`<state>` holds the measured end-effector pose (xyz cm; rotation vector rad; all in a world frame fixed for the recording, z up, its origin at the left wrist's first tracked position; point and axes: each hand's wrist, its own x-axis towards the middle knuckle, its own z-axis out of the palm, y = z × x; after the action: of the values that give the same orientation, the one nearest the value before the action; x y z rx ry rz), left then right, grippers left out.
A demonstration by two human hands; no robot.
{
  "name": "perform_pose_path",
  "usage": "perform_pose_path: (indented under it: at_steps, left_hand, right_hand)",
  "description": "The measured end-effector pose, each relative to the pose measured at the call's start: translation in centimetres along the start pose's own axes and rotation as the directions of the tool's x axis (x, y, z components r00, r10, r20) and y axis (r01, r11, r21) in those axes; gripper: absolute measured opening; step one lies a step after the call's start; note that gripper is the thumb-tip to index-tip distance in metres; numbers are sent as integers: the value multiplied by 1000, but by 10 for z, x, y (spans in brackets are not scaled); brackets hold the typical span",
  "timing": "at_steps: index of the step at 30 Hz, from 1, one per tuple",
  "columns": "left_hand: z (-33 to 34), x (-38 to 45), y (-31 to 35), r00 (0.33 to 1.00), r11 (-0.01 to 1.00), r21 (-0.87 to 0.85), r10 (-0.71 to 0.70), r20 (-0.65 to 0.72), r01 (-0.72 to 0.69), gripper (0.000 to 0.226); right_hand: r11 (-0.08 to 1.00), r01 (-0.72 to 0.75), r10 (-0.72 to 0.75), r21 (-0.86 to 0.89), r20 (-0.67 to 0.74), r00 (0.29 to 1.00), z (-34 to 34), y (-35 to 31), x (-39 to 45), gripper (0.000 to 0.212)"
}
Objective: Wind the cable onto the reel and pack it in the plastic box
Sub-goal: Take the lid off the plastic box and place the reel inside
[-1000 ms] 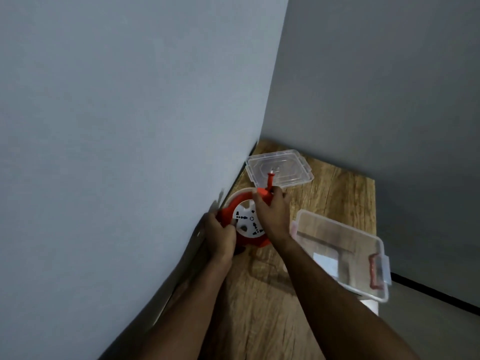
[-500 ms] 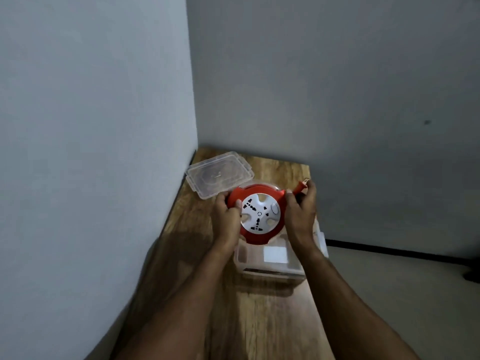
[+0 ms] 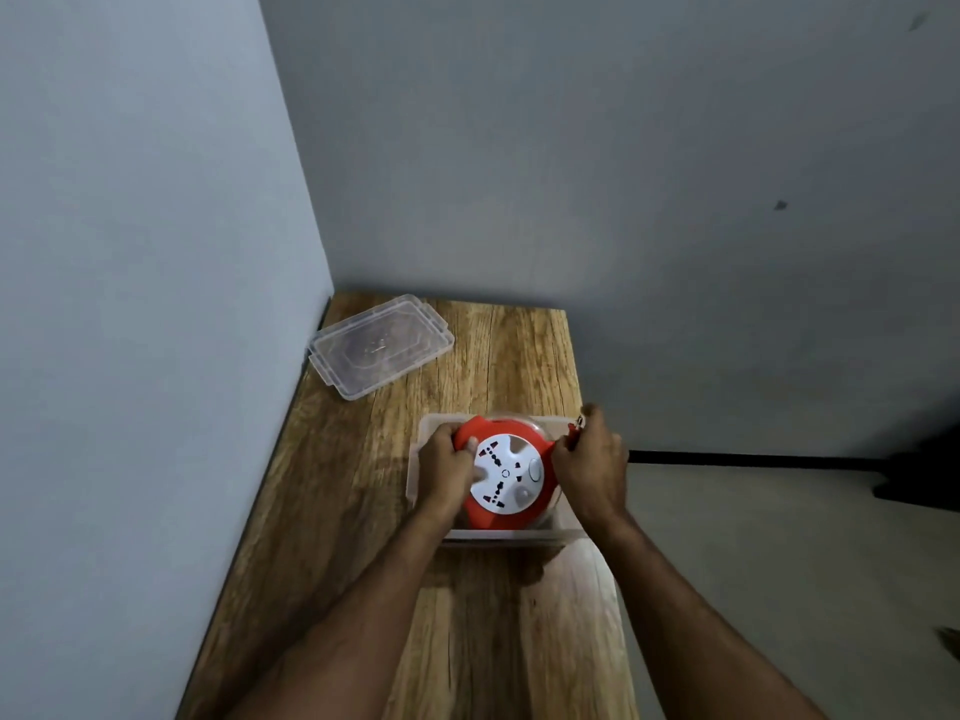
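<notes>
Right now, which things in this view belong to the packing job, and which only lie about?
Job:
- round red and white cable reel, held by left hand and right hand
- clear plastic box under the reel
- clear plastic lid, lying apart

Lying about:
- nothing on the wooden table
- dark object on floor

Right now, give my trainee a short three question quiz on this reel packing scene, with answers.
1. True or false: the clear plastic lid lies on the wooden table, apart from the clear plastic box.
2. Which hands hold the red and white cable reel? A) left hand only B) right hand only C) both
3. Fill in: the reel sits over the open ____.

Key: 1 true; 2 C; 3 box.
</notes>
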<state>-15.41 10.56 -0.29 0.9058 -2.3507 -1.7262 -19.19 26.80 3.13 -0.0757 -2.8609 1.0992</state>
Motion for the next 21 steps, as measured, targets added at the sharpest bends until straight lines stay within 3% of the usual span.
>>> perform_pose_path:
  at_steps: [8, 14, 18, 21]
  left_hand:
    - [2, 7, -3, 999, 982, 189, -27, 46, 18, 27]
    - [5, 4, -1, 1000, 957, 289, 13, 8, -15, 30]
    - [6, -4, -9, 986, 871, 466, 168, 9, -153, 36]
    - [3, -4, -13, 975, 812, 547, 219, 42, -206, 39]
  right_hand:
    - [916, 149, -97, -374, 155, 983, 14, -3, 1, 14]
    - [850, 236, -160, -471, 195, 968, 24, 6, 2, 14]
    - [805, 308, -207, -506, 247, 947, 30, 13, -3, 23]
    - [759, 384, -226, -525, 341, 912, 36, 17, -4, 41]
